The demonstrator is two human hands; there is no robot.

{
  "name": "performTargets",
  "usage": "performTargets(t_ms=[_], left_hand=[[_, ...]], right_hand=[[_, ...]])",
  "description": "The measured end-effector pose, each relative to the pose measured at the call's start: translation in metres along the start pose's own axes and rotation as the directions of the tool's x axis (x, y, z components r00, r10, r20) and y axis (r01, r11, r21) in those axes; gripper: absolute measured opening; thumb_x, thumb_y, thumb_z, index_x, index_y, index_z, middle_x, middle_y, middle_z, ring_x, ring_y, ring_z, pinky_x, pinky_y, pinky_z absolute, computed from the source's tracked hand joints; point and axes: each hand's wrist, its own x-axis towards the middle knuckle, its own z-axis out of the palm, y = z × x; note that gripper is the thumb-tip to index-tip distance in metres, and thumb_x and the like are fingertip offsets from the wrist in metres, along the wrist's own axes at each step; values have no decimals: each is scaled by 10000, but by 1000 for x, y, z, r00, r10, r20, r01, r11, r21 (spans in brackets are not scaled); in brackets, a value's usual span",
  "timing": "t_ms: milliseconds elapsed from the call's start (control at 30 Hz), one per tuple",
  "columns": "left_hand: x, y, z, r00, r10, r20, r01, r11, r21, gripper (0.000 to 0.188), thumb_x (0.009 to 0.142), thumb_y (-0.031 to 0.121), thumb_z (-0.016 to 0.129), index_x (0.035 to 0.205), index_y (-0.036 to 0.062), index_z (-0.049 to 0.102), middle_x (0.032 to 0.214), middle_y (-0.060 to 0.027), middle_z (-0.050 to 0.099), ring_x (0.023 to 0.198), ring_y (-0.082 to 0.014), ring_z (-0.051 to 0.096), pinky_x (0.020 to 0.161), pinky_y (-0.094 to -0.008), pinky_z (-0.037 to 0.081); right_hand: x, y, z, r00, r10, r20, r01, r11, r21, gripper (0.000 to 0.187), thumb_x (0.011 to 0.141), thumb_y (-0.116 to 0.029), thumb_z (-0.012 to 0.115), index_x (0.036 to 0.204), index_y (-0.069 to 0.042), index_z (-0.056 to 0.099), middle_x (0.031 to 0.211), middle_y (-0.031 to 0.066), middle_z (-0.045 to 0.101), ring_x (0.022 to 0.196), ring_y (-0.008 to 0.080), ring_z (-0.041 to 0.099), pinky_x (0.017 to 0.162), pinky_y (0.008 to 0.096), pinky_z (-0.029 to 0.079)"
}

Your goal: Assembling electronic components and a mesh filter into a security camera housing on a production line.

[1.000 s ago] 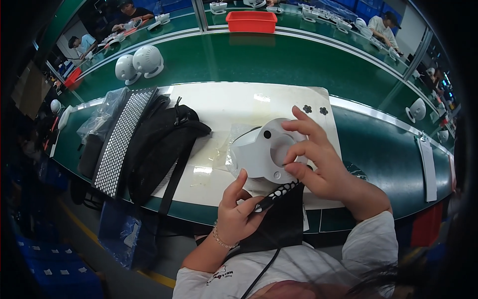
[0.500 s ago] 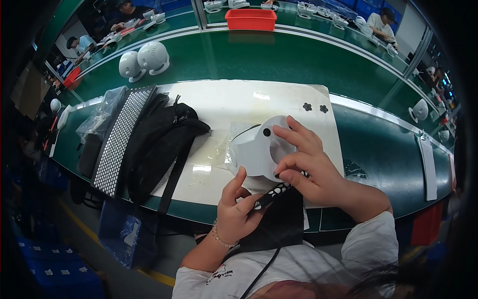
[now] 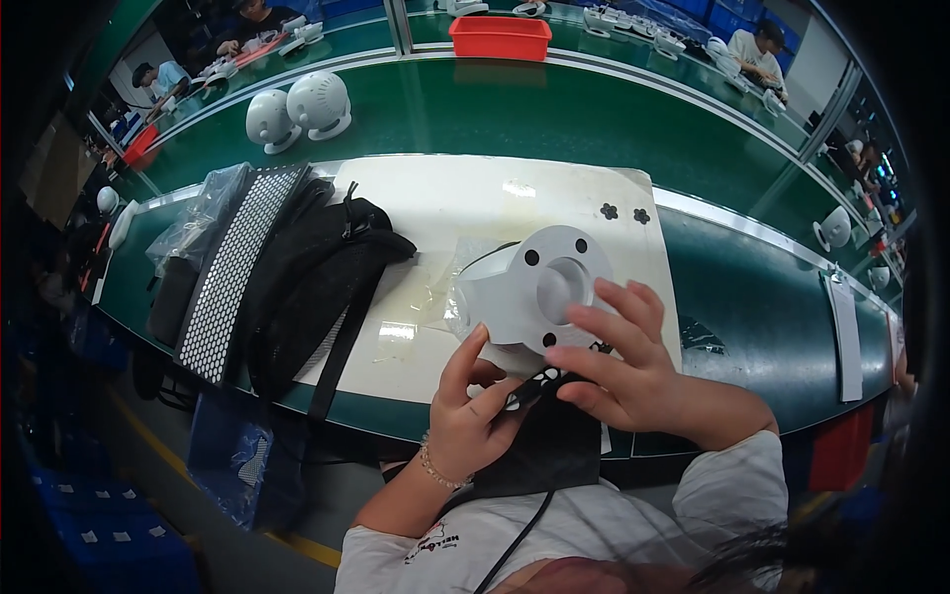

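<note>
A white plastic housing (image 3: pixel 495 297) lies on clear plastic film, its flat round base turned up. Around the recess in that base (image 3: pixel 566 287) sit three round black pads (image 3: pixel 532 258). My left hand (image 3: pixel 475 401) is closed on a black strip with round white spots (image 3: pixel 534 386), just below the housing; its raised thumb is at the housing's lower edge. At the base's right side, my right hand (image 3: pixel 623 351) is open with fingers spread, the index fingertip close to the lowest pad. No item shows between its fingers.
A white board (image 3: pixel 445 188) covers the bench, with two black flower-shaped pieces (image 3: pixel 610 212) at its far right. Left of it are a black bag (image 3: pixel 327 257) and a white-spotted black sheet (image 3: pixel 242 267). Two white fan-like units (image 3: pixel 320 104) stand beyond; a red bin (image 3: pixel 500 40) is farther back.
My right hand has come away from the lowest pad, its fingers spreading and moving down and right, uncovering the upper pad. The two white units beyond have shifted right.
</note>
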Motion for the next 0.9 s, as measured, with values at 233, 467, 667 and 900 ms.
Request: performTargets(t_ms=[233,467,667,900], left_hand=[[-2,0,-4,994,97,51,-100,993,61,424,495,-38,625,898,92,640,1305,-176,346,878,-244,566,670,-306,480],[-2,1,-3,995,67,79,-72,995,65,379,478,-45,607,844,49,634,1306,-192,362,828,-232,587,638,-302,481],[-1,2,1,998,42,54,-46,997,65,310,488,-45,624,795,0,617,1286,-192,390,706,-209,603,588,-284,481],[1,2,2,999,36,40,-39,996,79,234,542,-10,690,757,-10,598,1273,-198,406,654,-189,602,563,-273,475]], right_hand=[[9,-3,-3,986,-87,139,44,957,286,142,707,-165,666,840,-146,620,1205,31,483,1203,276,348,950,452,212],[-1,9,-12,995,26,99,-67,892,447,133,673,-79,656,772,-119,576,1173,53,495,1206,309,328,940,427,265],[-2,35,-13,885,429,180,-457,728,511,68,778,-130,602,826,-85,583,1298,125,385,1267,325,234,1007,420,215],[-7,36,-18,874,407,267,-485,684,545,102,782,-171,611,845,-91,611,1358,153,308,1300,342,164,1022,441,165]])
